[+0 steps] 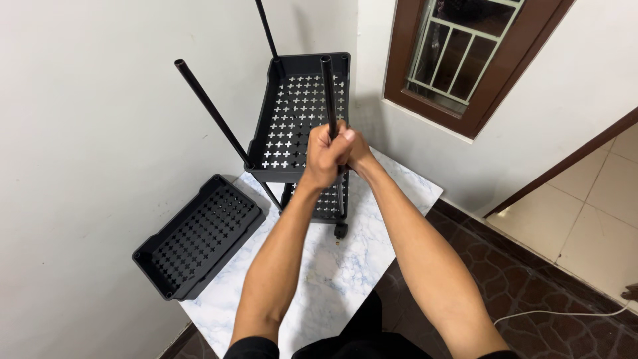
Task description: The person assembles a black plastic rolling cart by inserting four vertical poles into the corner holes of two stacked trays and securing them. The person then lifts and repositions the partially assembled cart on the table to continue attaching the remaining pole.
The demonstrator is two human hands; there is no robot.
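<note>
Black pole point(328, 93) stands upright at the near right corner of the cart point(302, 113), rising from the upper tray past its rim; both hands grip it mid-height, just in front of that tray. Left hand point(323, 158) is wrapped tight round the pole in a fist, thumb on top. Right hand point(353, 151) is closed round the same pole just beside and partly behind the left, fingers curled, touching it. Cart is black with cross-shaped holes, two trays stacked, a caster point(340, 231) showing at the near bottom. Two more poles: one point(212, 113) leans out left from the near left corner, one point(267, 28) rises from the far left corner and runs out of frame. Cart sits on a white marbled table point(332, 266) against the wall. Loose tray point(197, 237), same black perforated kind, lies flat on the table's left edge, near the wall, apart from the cart. Brown-framed window point(465, 60) far right; dark tiled floor point(531, 292) right, with a white cable point(565, 314) across it.
</note>
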